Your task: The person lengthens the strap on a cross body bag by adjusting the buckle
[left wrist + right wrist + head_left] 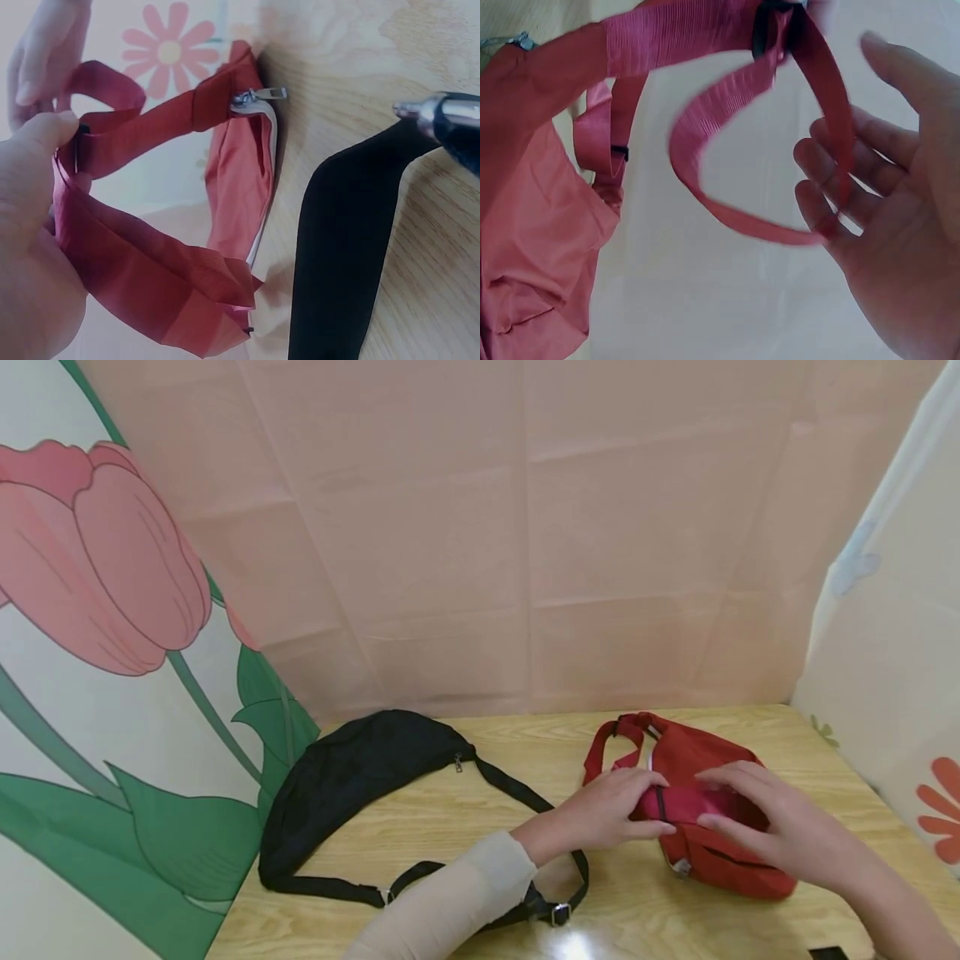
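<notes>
A red bag (697, 752) lies on the right part of the table, its zipper pull (270, 94) visible in the left wrist view. My left hand (611, 810) pinches the bag's red strap (150, 142) beside a black strap slider (81, 146), holding it raised over the bag. A loop of that strap (712, 112) hangs from the slider in the right wrist view. With fingers spread and slightly bent, my right hand (787, 827) is at the far end of this loop, the strap passing across its fingertips.
A black crescent-shaped bag (360, 777) lies on the wooden table (420, 835) at left. Its black strap (517, 789) loops under my left forearm, with a metal buckle (561, 913) near the front. A small black object (828, 953) is at the bottom right edge.
</notes>
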Available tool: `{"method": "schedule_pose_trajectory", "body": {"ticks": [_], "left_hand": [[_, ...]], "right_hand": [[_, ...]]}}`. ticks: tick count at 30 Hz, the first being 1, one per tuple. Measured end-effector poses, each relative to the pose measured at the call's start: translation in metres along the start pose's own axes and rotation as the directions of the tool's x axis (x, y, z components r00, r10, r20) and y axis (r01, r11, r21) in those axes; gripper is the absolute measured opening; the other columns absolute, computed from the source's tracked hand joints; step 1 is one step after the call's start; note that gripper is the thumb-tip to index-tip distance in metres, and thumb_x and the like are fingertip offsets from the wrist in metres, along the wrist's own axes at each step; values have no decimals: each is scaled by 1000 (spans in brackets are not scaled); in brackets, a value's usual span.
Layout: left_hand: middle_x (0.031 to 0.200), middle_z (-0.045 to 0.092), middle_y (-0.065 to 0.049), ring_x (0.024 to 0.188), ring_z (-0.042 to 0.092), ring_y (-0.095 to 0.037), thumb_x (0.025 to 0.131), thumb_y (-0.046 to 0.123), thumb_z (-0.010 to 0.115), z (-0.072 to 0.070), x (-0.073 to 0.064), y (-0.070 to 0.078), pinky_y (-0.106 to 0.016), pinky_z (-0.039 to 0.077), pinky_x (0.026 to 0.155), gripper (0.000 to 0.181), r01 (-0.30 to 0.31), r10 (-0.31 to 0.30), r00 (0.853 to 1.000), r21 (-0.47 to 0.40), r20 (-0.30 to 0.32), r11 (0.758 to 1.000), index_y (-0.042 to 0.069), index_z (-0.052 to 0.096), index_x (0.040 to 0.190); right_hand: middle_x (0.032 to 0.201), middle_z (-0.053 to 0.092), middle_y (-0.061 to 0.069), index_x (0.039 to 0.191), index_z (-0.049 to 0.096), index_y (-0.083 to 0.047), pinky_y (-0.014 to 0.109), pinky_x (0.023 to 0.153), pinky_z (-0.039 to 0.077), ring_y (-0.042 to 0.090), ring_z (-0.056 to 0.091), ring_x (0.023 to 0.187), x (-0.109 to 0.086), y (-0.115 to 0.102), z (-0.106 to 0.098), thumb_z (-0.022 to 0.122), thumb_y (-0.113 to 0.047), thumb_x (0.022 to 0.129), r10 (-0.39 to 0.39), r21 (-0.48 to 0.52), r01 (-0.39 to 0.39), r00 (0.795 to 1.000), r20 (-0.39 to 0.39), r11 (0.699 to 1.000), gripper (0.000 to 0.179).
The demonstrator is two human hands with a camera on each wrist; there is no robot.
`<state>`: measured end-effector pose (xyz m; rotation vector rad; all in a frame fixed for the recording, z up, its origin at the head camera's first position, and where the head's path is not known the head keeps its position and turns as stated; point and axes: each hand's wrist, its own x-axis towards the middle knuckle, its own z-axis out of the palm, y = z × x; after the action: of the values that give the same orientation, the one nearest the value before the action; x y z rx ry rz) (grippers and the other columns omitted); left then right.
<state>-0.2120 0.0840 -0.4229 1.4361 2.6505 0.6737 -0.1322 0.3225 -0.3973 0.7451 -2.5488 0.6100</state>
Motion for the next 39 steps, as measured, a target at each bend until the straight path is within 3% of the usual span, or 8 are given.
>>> {"method": "schedule_pose_trajectory", "body": {"ticks": [8, 12, 18, 21, 26, 29, 32, 39], "left_hand": [[123, 56, 15, 104, 48, 4, 96, 49, 64, 0, -2, -2, -11, 36, 88, 53, 2, -2, 1000, -1, 5, 1000, 19, 51, 138], [120, 56, 14, 99, 48, 3, 96, 48, 65, 0, -4, -3, -9, 37, 81, 52, 5, -4, 1000, -9, 12, 1000, 19, 51, 137], [113, 55, 14, 92, 48, 4, 96, 46, 67, 1, -6, -4, -8, 40, 73, 52, 22, -21, 999, -39, 29, 999, 19, 50, 137], [113, 55, 14, 92, 48, 4, 96, 45, 67, 2, -7, -6, -8, 40, 73, 52, 18, -17, 999, -45, 30, 999, 19, 50, 137], [113, 55, 15, 94, 48, 4, 96, 45, 67, 3, -9, -8, -8, 40, 73, 51, 17, -15, 999, -54, 45, 998, 20, 51, 136], [115, 55, 15, 96, 48, 4, 95, 46, 68, 3, -11, -9, -8, 40, 74, 50, 14, -12, 999, -43, 47, 999, 20, 52, 135], [116, 56, 15, 96, 47, 5, 95, 46, 68, 4, -13, -10, -7, 40, 74, 49, 13, -12, 998, -22, 54, 1000, 21, 53, 134], [113, 57, 15, 89, 49, 5, 94, 48, 68, 8, -20, -11, -8, 39, 69, 48, 43, -46, 997, 43, 67, 998, 22, 54, 132]], "right_hand": [[118, 59, -12, 137, 57, -8, 3, 85, 30, -13, 47, 105, -9, 45, -2, 64, -8, 98, 140, 108, -132, 988, -69, 985, 39], [147, 46, 15, 151, 40, 2, -1, 98, 18, -13, 32, 131, -16, 80, 12, 53, -9, 104, 174, 167, -168, 985, -18, 971, 50], [157, 12, 42, 159, 15, 6, 12, 110, -13, 44, -3, 152, -25, 114, 41, 47, -16, 107, 213, 190, -241, 964, 160, 952, 64], [158, 15, 41, 160, 16, 1, 18, 112, -16, 30, -11, 154, -28, 123, 54, 50, -13, 105, 158, 153, -187, 970, 184, 970, 66], [165, 17, 21, 162, 20, -11, 11, 110, -11, -12, -11, 141, -35, 139, 72, 52, 12, 91, -18, 43, 11, 986, 164, 999, 82], [163, 21, 25, 162, 19, -14, 37, 123, 11, 24, 0, 155, -41, 148, 81, 50, 17, 85, -15, 1, 16, 981, 192, 1000, 89], [151, 32, 38, 162, 21, -18, 74, 99, 36, 63, 25, 139, -44, 155, 86, 58, 4, 90, 79, -74, -62, 962, 263, 995, 85], [153, 34, 33, 161, 23, -26, 82, 91, 30, 62, 24, 137, -38, 161, 84, 59, -11, 92, 259, -292, -141, 872, 417, 946, 80]]}}
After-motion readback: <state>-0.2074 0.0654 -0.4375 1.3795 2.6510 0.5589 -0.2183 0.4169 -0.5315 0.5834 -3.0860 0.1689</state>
